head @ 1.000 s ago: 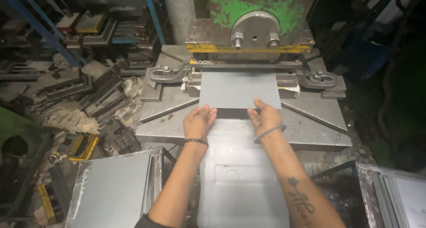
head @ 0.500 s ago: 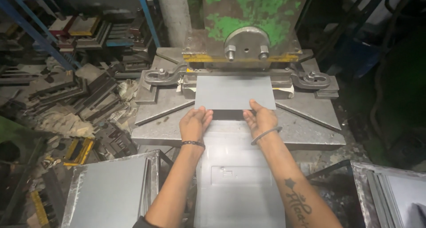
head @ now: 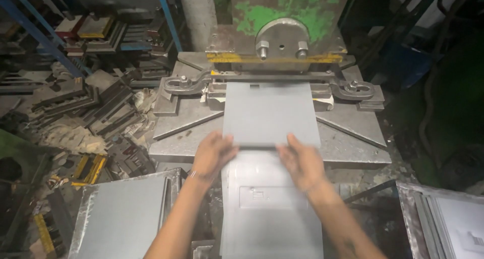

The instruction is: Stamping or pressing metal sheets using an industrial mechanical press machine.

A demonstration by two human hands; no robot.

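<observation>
At press bed | left hand (head: 213, 155), right hand (head: 301, 163) both closed on grey sheet (head: 270, 113) near edge

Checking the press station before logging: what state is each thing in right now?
Grey metal sheet: flat on the press bed, far edge under the ram.
Left hand: grip on the sheet's near left edge.
Right hand: on the near right edge, blurred.
Press ram: raised.
Left stack of sheets: flat.

Flat grey rectangular metal sheet (head: 271, 113) lies level on press bed, far edge under yellow-edged ram, near edge overhanging bed front, gripped at both near corners
</observation>
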